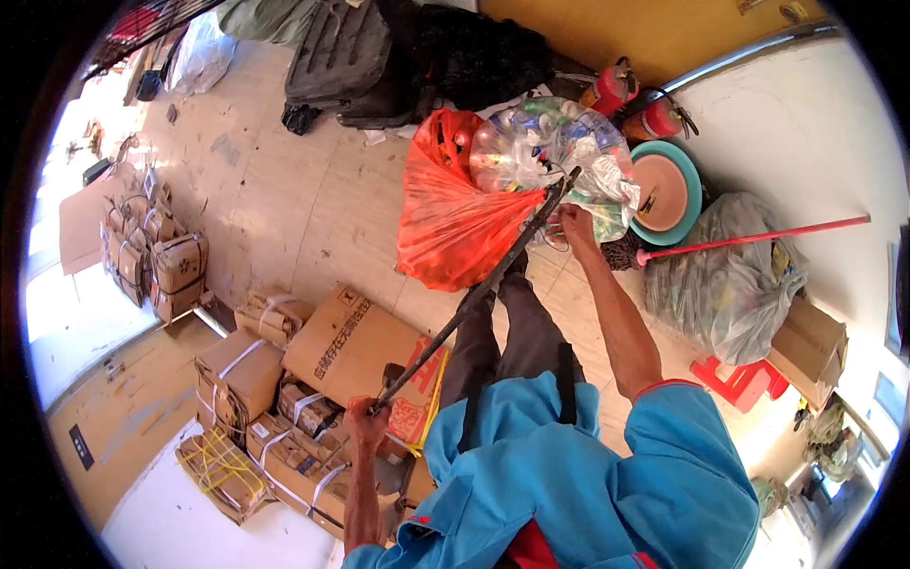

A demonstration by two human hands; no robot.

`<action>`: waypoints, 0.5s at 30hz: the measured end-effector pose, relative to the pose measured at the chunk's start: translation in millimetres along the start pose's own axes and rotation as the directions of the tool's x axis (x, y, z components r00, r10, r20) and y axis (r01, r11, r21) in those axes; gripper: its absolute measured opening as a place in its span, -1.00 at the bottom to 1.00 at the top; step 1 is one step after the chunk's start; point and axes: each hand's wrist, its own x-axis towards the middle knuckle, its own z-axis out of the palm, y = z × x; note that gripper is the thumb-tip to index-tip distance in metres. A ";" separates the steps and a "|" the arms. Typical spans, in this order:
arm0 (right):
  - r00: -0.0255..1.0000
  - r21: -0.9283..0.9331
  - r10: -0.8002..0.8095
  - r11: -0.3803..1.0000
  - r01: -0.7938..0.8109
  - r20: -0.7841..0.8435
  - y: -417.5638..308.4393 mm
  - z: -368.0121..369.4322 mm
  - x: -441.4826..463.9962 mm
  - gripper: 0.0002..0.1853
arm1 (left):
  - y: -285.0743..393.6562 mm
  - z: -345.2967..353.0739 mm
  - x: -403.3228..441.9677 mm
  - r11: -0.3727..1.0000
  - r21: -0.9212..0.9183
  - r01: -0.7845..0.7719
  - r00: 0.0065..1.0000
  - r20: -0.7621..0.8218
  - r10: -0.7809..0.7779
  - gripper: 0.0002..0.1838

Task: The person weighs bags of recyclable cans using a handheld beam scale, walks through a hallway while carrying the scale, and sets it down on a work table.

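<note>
A long dark pole (469, 305) runs diagonally across the middle. My left hand (365, 419) is closed around its lower end, above the tied cardboard. Near the pole's upper end is my right hand (573, 228), its fingers curled by thin wire or cord; what exactly they grip is too small to tell. An orange-red plastic bag (455, 223) hangs with its gathered top against the pole's upper part. Just behind it, a clear bag of bottles and cans (531, 142) touches the red bag.
Bundled cardboard (355, 346) is stacked at lower left, more bundles (180, 266) at far left. Fire extinguishers (654, 119), a teal basin (697, 185), a red-handled mop (758, 237), a grey bag (725, 275) and a red stool (739, 381) stand along the right. A black suitcase (341, 57) lies behind.
</note>
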 end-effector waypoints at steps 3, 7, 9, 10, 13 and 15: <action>0.998 0.010 -0.002 1.000 0.002 -0.059 -0.6 13.7 25.5 -0.69 | 2.9 -4.1 5.8 0.999 0.020 -0.044 0.998 0.053 0.043 -0.77; 0.993 0.129 -0.047 0.990 0.061 -0.108 23.8 28.1 57.5 -0.68 | 17.7 -7.3 8.2 0.993 -0.113 -0.015 0.997 0.077 0.024 -0.75; 0.996 0.214 -0.074 0.973 0.083 -0.051 29.9 27.6 65.7 -0.73 | 10.8 -4.9 10.5 1.000 -0.014 0.013 0.992 0.122 -0.011 -0.75; 0.996 0.263 -0.087 0.960 0.092 -0.028 32.1 28.3 65.2 -0.75 | 2.6 -5.9 8.7 0.999 0.041 0.031 0.989 0.140 -0.036 -0.75; 1.000 0.232 -0.028 0.972 0.029 -0.007 31.4 28.5 67.0 -0.69 | -28.8 5.9 8.7 0.997 0.023 0.070 0.978 0.194 -0.073 -0.71; 0.999 0.182 0.031 0.983 -0.024 -0.037 30.0 29.4 66.1 -0.64 | -20.6 0.4 12.9 0.998 0.033 0.045 0.974 0.222 -0.051 -0.71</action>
